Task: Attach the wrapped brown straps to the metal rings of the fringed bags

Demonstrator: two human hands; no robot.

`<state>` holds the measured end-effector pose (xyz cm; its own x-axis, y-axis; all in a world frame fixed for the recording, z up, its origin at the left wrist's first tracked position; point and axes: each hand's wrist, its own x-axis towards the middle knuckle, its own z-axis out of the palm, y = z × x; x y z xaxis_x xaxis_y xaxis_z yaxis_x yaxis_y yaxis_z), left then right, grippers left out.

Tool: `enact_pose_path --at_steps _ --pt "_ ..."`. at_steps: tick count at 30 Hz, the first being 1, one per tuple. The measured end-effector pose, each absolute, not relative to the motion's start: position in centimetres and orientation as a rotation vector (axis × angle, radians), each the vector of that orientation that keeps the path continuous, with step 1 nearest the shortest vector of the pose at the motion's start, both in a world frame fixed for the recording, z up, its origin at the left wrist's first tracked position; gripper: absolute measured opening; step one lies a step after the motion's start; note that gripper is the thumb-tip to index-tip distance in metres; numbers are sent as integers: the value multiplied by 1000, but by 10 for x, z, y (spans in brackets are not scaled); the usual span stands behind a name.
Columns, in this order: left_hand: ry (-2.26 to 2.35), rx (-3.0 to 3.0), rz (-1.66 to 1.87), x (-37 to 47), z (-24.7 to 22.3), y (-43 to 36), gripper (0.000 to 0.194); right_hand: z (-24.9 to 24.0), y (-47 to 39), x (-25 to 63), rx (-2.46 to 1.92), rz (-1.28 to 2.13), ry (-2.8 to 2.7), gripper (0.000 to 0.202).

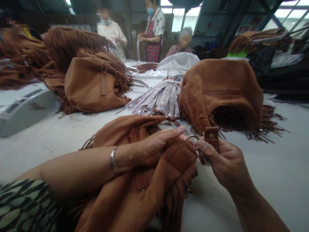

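A brown fringed bag (120, 203) lies in front of me, its leather tab (184, 156) turned toward the right. My left hand (160, 140) grips the bag at this tab, thumb stretched along the top and the other fingers largely hidden behind it. At the tab's end is a metal ring (192, 136). My right hand (224, 159) pinches a brown leather strap end (211, 132) with a round metal stud, close against the ring. Whether the strap is hooked to the ring I cannot tell.
Another brown bag (224, 77) stands at the right, and a pile of fringed bags (89, 83) at the left. Plastic-wrapped straps (159, 96) fan out between them on the white table (277, 180). A grey-white curved object (29, 106) lies left. Several people work beyond.
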<state>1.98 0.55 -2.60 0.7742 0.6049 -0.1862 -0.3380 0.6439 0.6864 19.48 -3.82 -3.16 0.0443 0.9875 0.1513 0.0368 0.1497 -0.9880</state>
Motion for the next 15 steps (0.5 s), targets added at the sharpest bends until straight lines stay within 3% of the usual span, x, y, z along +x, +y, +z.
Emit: enact_pose_path --at_steps 3,6,12,15 --pt "413 575 379 24 -21 5 49 -29 -40 198 -1088 1085 -1359 19" --pt "404 593 302 28 -19 6 55 -27 -39 204 -1087 1114 -1467 19" --pt "365 665 268 31 -21 9 45 -23 -40 211 -1052 1173 -1578 15" --pt "447 699 306 30 -17 6 31 -24 -41 215 -1083 1101 -1617 18"
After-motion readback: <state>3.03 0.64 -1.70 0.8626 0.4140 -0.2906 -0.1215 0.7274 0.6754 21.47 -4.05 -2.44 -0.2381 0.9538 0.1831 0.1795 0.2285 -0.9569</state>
